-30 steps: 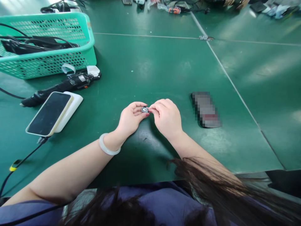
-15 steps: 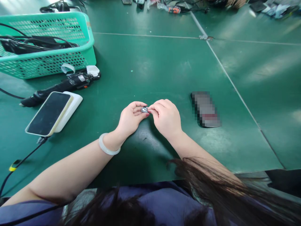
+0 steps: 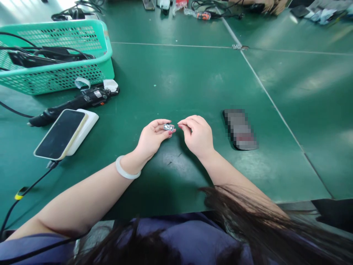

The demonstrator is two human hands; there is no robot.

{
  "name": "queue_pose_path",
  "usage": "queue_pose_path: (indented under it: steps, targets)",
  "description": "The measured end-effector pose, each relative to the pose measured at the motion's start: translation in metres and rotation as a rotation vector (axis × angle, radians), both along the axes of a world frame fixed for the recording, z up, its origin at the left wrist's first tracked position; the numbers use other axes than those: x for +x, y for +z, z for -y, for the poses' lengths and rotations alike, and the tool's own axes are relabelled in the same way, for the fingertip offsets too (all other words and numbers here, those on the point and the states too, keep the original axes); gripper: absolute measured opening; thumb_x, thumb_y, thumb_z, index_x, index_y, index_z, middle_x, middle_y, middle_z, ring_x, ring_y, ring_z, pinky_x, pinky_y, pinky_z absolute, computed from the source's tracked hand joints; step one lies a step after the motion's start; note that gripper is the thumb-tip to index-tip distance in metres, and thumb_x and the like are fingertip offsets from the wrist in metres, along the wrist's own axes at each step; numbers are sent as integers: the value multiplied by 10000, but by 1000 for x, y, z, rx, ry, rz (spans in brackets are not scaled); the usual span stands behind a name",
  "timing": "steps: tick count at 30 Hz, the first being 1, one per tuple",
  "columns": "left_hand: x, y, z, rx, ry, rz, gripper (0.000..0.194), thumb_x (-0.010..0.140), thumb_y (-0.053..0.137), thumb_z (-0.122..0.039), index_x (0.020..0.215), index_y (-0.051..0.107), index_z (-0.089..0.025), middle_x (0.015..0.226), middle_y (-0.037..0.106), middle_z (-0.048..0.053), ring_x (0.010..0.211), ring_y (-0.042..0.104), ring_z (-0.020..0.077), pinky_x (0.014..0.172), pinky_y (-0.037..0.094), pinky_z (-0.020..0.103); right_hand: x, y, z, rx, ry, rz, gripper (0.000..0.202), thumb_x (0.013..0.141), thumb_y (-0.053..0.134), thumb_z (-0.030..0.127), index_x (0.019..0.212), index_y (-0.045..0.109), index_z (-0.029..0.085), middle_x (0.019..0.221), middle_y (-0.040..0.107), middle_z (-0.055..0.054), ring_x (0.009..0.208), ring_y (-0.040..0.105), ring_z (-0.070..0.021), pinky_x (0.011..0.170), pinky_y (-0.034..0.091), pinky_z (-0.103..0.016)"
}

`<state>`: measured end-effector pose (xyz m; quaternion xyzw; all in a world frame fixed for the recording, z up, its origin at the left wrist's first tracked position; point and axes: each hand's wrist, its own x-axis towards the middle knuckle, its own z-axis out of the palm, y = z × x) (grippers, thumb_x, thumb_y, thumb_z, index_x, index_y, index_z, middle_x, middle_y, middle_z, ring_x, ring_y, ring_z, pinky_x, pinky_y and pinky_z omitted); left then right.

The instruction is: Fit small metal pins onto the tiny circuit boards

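Between the thumb and fingers of my left hand (image 3: 151, 137) is a small rectangular piece (image 3: 168, 127) with black-and-white markings, too small to name more exactly. My left fingers are closed round its edges, above the green table. My right hand (image 3: 199, 137) is just to the right of the piece, a short gap away from it. Its thumb and forefinger are pinched together; whether anything tiny is between them I cannot make out.
At left stand a green basket (image 3: 106, 60) with black cables, a black power screwdriver (image 3: 74, 104), and a phone (image 3: 60, 134) on a white block (image 3: 89, 125). A dark, pixelated phone-like slab (image 3: 239, 129) lies right of my hands. Cables and tools (image 3: 203, 15) line the far side.
My right hand's fingertips have come away from the small piece and moved slightly right. More of the piece's marked face shows in my left hand, which still holds it.
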<state>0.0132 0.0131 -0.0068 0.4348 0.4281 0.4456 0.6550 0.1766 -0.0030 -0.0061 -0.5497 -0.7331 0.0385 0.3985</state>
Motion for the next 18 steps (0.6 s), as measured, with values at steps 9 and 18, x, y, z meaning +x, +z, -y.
queue_pose_path:
  steps: [9,18]
  targets:
    - [-35,14,19,-112,113,-29,355,639,790,-167,946,612,-168,892,709,36,839,699,140,738,537,233,9,-16,-12,-94,28,-120,135,874,556,214,885,688,185,818,680,-36,785,600,-163,753,473,-303]
    - [-156,24,87,-335,383,-432,354,547,850,-389,863,698,-337,821,739,-118,812,677,115,718,563,156,9,-17,-14,-144,31,-180,174,867,528,164,908,695,189,852,688,-39,799,610,-152,760,474,-297]
